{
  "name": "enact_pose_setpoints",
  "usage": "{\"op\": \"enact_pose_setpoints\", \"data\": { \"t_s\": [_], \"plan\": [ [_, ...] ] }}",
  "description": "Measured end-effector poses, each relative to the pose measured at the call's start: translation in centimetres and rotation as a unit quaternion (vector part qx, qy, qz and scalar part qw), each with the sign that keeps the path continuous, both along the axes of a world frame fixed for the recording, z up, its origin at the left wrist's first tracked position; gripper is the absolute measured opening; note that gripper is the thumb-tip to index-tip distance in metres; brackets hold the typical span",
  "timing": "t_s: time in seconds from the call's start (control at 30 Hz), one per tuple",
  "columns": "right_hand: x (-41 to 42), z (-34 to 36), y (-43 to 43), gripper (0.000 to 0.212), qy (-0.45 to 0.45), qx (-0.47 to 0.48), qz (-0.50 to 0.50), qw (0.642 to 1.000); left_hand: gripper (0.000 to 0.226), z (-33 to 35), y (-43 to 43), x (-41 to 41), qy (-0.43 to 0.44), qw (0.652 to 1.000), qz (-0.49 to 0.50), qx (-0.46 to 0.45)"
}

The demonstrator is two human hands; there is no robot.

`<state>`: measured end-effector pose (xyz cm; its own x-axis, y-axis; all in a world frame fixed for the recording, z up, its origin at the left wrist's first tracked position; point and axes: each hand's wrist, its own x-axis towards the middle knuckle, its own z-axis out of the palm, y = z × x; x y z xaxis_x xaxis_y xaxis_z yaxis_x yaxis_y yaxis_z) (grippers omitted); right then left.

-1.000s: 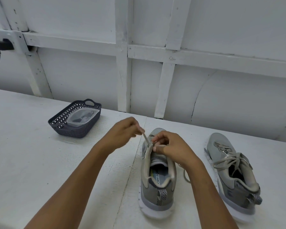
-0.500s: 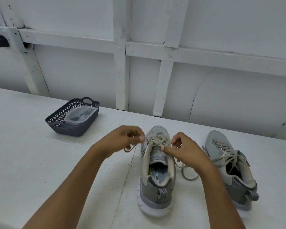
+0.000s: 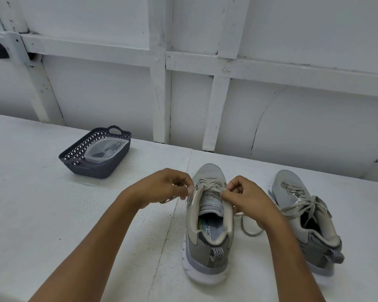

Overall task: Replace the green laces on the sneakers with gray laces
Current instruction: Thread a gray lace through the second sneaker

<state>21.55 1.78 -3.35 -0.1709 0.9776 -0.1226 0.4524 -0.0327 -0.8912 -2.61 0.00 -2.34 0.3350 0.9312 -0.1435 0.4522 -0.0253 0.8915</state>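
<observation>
Two grey sneakers stand on the white table, heels toward me. The near sneaker (image 3: 207,243) has a pale grey lace (image 3: 211,185) crossing its front eyelets. My left hand (image 3: 162,188) pinches one end of that lace at the shoe's left eyelet row. At the right eyelet row my right hand (image 3: 247,199) pinches the other end, and the slack (image 3: 249,231) loops on the table below my wrist. The second sneaker (image 3: 303,219) sits to the right, fully laced with a loose bow.
A dark latticed basket (image 3: 74,162) stands at the back left, with a clear plastic bag (image 3: 105,149) inside. A white panelled wall runs along the table's far edge. A seam in the table runs just left of the near sneaker.
My left hand dropped from holding the lace tip raised above the shoe to the left eyelet row. The right hand shifted from the tongue to the shoe's right side, lace slack trailing.
</observation>
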Motion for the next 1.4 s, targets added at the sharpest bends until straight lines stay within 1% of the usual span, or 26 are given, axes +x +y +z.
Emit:
{"op": "enact_pose_setpoints", "data": {
  "t_s": [0.03, 0.07, 0.1, 0.17, 0.23, 0.3, 0.37, 0.4, 0.43, 0.5, 0.53, 0.57, 0.6, 0.63, 0.7, 0.8, 0.93, 1.03, 1.17, 1.3, 1.4],
  "plan": [
    [0.0, 0.0, 0.0, 0.014, -0.001, 0.001, -0.002, 1.0, 0.007, 0.2, 0.1, -0.1, -0.038, 0.999, 0.019, 0.012],
    [0.2, 0.0, 0.0, 0.013, -0.003, 0.003, -0.005, 1.0, 0.009, 0.4, 0.2, -0.2, -0.095, 0.995, 0.039, 0.016],
    [0.2, 0.0, 0.0, 0.013, -0.003, 0.005, -0.007, 1.0, 0.012, 0.4, 0.4, -0.3, -0.165, 0.984, 0.061, 0.013],
    [0.1, 0.0, 0.1, 0.013, -0.006, 0.005, -0.005, 1.0, 0.018, 0.1, 0.8, -0.5, -0.29, 0.952, 0.098, -0.004],
    [0.0, 0.0, 0.1, 0.013, -0.013, 0.005, -0.002, 1.0, 0.024, -0.5, 0.9, -0.1, -0.361, 0.926, 0.105, -0.023],
    [-0.2, 0.1, 0.1, 0.014, -0.018, 0.002, 0.0, 1.0, 0.031, -0.9, 0.9, 0.3, -0.384, 0.916, 0.105, -0.044],
    [-0.3, 0.0, 0.1, 0.015, -0.02, 0.0, 0.007, 1.0, 0.039, -0.8, 0.8, 0.6, -0.351, 0.926, 0.13, -0.058],
    [-0.3, -0.1, 0.1, 0.015, -0.024, 0.004, 0.012, 1.0, 0.037, -0.8, 1.0, 0.5, -0.312, 0.938, 0.143, -0.055],
    [-0.3, -0.1, 0.1, 0.017, -0.029, 0.013, 0.018, 0.999, 0.028, -0.7, 1.1, 0.4, -0.258, 0.953, 0.152, -0.037],
    [-0.5, 0.1, 0.1, 0.019, -0.034, 0.043, 0.03, 0.998, 0.003, -0.9, 1.3, 0.2, -0.122, 0.981, 0.15, 0.01],
    [-0.6, 0.2, 0.2, 0.017, -0.035, 0.056, 0.038, 0.997, 0.013, -0.9, 1.3, 0.1, -0.066, 0.988, 0.14, 0.032],
    [-0.8, 0.5, 0.2, 0.014, -0.04, 0.071, 0.048, 0.996, 0.026, -0.8, 1.2, 0.0, -0.03, 0.99, 0.124, 0.053],
    [-0.9, 0.8, 0.3, 0.009, -0.056, 0.085, 0.063, 0.993, 0.035, -0.6, 1.1, 0.1, -0.011, 0.993, 0.1, 0.068],
    [-1.1, 1.1, 0.5, 0.007, -0.083, 0.098, 0.081, 0.988, 0.038, -0.4, 0.9, 0.2, 0.002, 0.995, 0.069, 0.078],
    [-1.5, 1.7, 0.8, 0.01, -0.142, 0.109, 0.113, 0.977, 0.032, 0.0, 0.6, 0.4, 0.036, 0.996, 0.017, 0.084],
    [-2.1, 2.7, 1.3, 0.014, -0.201, 0.113, 0.134, 0.964, 0.021, -0.2, 0.6, 0.5, 0.05, 0.995, 0.001, 0.086],
    [-2.5, 3.2, 1.6, 0.013, -0.243, 0.133, 0.15, 0.949, 0.015, -0.8, 0.4, 0.8, 0.042, 0.995, 0.01, 0.09],
    [-2.6, 2.9, 1.5, 0.01, -0.23, 0.142, 0.165, 0.949, 0.014, -1.3, 0.5, 0.7, 0.021, 0.993, 0.054, 0.105],
    [-2.8, 2.6, 1.5, 0.006, -0.209, 0.139, 0.193, 0.949, 0.02, -1.2, 0.4, 0.6, -0.001, 0.993, 0.043, 0.109],
    [-3.0, 1.9, 1.6, 0.012, -0.189, 0.138, 0.161, 0.959, 0.026, -1.6, 0.7, 0.5, 0.051, 0.986, 0.039, 0.155],
    [-3.1, 1.4, 1.6, 0.015, -0.179, 0.124, 0.152, 0.964, 0.023, -1.9, 0.7, 0.6, 0.066, 0.98, 0.05, 0.179]
  ]
}}
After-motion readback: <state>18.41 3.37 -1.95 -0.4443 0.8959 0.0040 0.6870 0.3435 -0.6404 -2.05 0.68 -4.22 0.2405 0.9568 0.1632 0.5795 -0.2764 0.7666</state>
